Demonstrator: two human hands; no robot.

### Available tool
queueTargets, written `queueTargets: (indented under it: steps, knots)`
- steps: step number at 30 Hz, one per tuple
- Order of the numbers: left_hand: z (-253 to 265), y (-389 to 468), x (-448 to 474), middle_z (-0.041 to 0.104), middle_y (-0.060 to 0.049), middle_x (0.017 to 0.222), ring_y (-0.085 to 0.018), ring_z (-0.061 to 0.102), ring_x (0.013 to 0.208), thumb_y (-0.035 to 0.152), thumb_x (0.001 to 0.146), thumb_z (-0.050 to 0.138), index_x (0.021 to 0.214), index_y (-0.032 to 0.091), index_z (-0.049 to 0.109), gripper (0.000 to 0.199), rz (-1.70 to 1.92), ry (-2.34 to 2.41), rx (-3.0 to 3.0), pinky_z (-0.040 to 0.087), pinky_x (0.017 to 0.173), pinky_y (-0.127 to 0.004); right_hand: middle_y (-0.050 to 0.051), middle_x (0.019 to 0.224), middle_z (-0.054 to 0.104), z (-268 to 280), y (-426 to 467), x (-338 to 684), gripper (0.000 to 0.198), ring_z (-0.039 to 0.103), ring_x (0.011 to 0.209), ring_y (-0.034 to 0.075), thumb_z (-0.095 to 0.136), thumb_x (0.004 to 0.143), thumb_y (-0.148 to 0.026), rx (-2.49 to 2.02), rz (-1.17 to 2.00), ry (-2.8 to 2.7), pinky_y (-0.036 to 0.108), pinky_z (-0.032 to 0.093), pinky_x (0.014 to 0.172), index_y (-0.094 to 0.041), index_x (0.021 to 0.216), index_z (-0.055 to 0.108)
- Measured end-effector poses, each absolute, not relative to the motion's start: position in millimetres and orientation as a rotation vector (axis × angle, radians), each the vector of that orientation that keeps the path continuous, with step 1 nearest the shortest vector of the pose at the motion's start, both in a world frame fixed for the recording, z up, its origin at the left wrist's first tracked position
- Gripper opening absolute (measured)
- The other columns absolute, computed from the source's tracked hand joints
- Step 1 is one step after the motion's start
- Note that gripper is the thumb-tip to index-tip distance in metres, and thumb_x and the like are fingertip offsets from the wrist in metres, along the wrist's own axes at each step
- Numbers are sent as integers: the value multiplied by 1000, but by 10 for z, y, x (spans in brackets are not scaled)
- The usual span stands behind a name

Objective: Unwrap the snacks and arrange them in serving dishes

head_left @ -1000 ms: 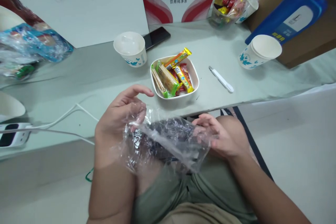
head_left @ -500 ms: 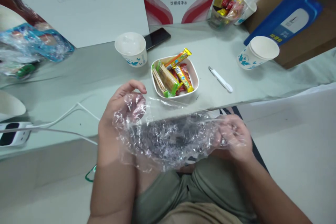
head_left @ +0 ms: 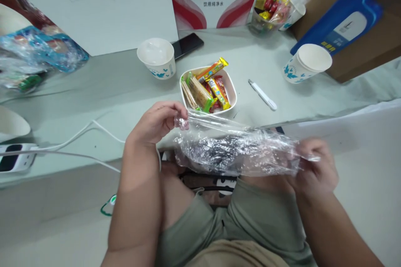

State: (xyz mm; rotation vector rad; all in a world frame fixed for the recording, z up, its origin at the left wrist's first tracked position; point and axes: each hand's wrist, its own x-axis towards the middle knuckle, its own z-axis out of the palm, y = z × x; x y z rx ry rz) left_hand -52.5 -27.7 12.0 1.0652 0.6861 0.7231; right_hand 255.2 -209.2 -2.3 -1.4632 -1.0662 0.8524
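A crinkled, clear plastic film cover [head_left: 232, 150] is stretched between my two hands above my lap, just in front of the table edge. My left hand [head_left: 159, 119] pinches its left end close to the near rim of a bowl. My right hand [head_left: 319, 167], slightly blurred, grips the right end out past the table edge. The white bowl [head_left: 234, 94] holds several wrapped snacks: pale wafers in green-ended wrappers [head_left: 200, 91] on the left and yellow and red sticks [head_left: 219, 91] on the right.
A paper cup [head_left: 159, 64] and a phone [head_left: 189, 45] are behind the bowl. To its right lie a white-handled cutter [head_left: 263, 95] and stacked cups [head_left: 305, 64]. A snack tub [head_left: 266, 25] stands near the boxes. White cables [head_left: 75, 133] and a power strip [head_left: 15, 158] are at left.
My hands have moved apart, the right one outward to the right and the left one slightly right. The film is now pulled longer and tauter, and my left fingers have closed on its edge.
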Motion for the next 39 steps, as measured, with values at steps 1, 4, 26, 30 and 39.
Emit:
queueTargets:
  steps: [1,4,26,30,39]
  knots:
    - [106,-260,-516,70,-6,65,-14,67,58,26,76,69,72,13,74,14,701,694,1050,54,54,-22,-2,62,58,-38,-2091,2557,18,56,50,19,62,92,-48,-1426,867,-990,34,46,50,-33,101,57]
    - [87,-238,-491,68,-4,65,-14,67,58,32,78,71,78,14,72,18,652,730,1023,55,54,-22,-6,66,61,-67,-2063,2565,46,58,51,15,75,87,-34,-1414,906,-936,29,47,51,-35,128,55]
    - [176,-303,-419,58,4,78,-4,53,47,13,61,86,86,18,60,37,768,750,1030,41,40,-17,9,129,56,-229,-1946,2514,35,68,100,24,78,82,-27,-1483,421,-1374,36,61,64,-34,109,58]
    - [165,-302,-430,57,4,80,-4,53,47,12,60,86,86,17,59,37,814,779,1025,39,38,-16,9,135,50,-135,-1977,2486,7,70,91,22,74,85,-24,-1426,373,-1467,49,65,82,-26,78,71]
    - [189,-290,-449,58,4,80,-3,52,49,13,60,84,87,18,58,38,888,799,1004,40,41,-16,10,133,65,-54,-2120,2570,18,66,120,34,73,87,-30,-1361,637,-1627,52,60,96,-32,100,84]
